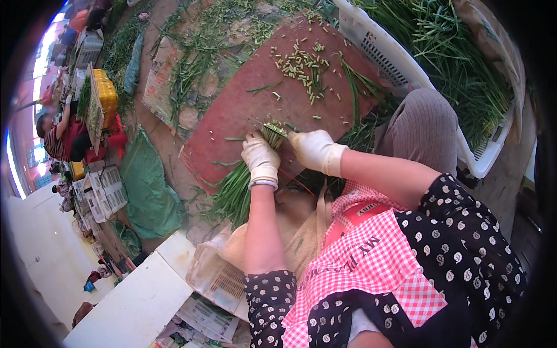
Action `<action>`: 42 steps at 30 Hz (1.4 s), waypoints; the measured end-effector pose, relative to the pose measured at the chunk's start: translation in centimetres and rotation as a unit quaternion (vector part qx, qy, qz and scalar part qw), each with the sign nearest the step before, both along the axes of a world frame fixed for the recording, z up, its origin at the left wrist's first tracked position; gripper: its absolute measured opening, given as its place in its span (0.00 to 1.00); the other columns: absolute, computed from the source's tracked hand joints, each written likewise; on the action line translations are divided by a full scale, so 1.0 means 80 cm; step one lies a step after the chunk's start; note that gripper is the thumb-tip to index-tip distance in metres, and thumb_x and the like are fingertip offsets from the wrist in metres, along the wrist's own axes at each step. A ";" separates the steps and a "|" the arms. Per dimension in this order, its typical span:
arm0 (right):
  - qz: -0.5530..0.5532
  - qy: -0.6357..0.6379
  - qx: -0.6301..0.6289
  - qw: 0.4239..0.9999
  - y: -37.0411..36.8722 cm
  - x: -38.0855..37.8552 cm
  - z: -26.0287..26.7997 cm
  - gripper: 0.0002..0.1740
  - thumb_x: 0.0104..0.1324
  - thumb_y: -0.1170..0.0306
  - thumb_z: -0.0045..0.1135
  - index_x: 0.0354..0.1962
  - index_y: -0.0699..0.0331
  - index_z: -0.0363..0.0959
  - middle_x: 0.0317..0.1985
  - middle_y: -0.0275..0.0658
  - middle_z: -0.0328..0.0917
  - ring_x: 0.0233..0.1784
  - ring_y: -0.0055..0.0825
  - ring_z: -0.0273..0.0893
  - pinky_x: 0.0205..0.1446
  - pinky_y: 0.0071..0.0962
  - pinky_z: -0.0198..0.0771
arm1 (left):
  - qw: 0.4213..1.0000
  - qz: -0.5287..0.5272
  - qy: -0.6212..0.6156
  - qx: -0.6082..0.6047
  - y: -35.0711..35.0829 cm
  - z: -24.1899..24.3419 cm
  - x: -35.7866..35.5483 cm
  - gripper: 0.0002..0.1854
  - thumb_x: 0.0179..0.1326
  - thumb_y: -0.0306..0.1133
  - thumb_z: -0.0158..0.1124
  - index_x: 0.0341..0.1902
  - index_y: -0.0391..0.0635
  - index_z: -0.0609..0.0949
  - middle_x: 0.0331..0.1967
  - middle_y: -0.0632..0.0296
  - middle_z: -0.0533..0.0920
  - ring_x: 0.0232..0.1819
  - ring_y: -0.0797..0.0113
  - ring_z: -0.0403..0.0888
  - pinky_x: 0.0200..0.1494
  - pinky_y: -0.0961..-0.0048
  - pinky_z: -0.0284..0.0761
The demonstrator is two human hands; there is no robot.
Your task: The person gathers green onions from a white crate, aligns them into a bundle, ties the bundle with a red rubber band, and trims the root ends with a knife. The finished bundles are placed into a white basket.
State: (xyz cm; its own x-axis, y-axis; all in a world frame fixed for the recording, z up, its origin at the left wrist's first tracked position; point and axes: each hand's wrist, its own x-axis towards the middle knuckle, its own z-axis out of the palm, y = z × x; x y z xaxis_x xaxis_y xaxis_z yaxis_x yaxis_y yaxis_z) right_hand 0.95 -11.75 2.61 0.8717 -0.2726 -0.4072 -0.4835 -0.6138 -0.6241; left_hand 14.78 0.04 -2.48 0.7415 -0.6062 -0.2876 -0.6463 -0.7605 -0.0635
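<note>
My left hand point(261, 157), in a whitish glove, grips a bundle of green chive-like stalks point(233, 191). Its long leaves trail back towards me, and the pale cut ends point(274, 135) stick out past the fingers. Close beside them, my gloved right hand point(314, 150) is closed around a knife, mostly hidden by the fist. The thin blade point(275, 128) lies across the stalk ends. Both hands are over a reddish board point(243, 108). Short cut stem pieces point(304, 65) are scattered on its far part, with a few loose leaves point(354, 87) among them.
A white plastic crate point(378, 54) heaped with long green leaves point(452, 65) stands at right, by my knee point(417, 130). Trimmings point(191, 82) litter the floor beyond the board. Left are a green sack point(148, 187), stacked crates point(104, 191) and another person point(65, 135) at a board.
</note>
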 end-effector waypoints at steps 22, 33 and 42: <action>-0.045 -0.080 -0.272 0.958 -0.045 -0.019 -0.083 0.11 0.68 0.70 0.53 0.48 0.58 0.74 0.32 0.43 0.83 0.31 0.41 0.86 0.34 0.40 0.80 | 0.993 -0.012 0.059 -0.103 0.012 0.015 -0.010 0.56 0.40 0.47 0.86 0.72 0.41 0.66 0.66 0.50 0.75 0.67 0.47 0.74 0.69 0.53 0.71; 0.034 -0.164 -0.378 0.910 -0.072 0.099 -0.030 0.16 0.67 0.61 0.60 0.47 0.61 0.77 0.39 0.45 0.84 0.42 0.44 0.84 0.45 0.43 0.78 | 0.724 0.294 0.305 -0.544 0.055 0.011 -0.161 0.39 0.61 0.48 0.74 0.70 0.40 0.72 0.65 0.49 0.76 0.67 0.51 0.72 0.72 0.53 0.64; 0.267 -0.123 -0.176 0.939 0.111 0.116 -0.033 0.28 0.74 0.47 0.51 0.52 0.64 0.78 0.48 0.50 0.85 0.58 0.48 0.80 0.70 0.47 0.63 | -0.004 0.617 0.472 -0.630 0.127 -0.018 -0.116 0.60 0.48 0.70 0.76 0.75 0.43 0.62 0.72 0.53 0.68 0.72 0.54 0.67 0.78 0.53 0.60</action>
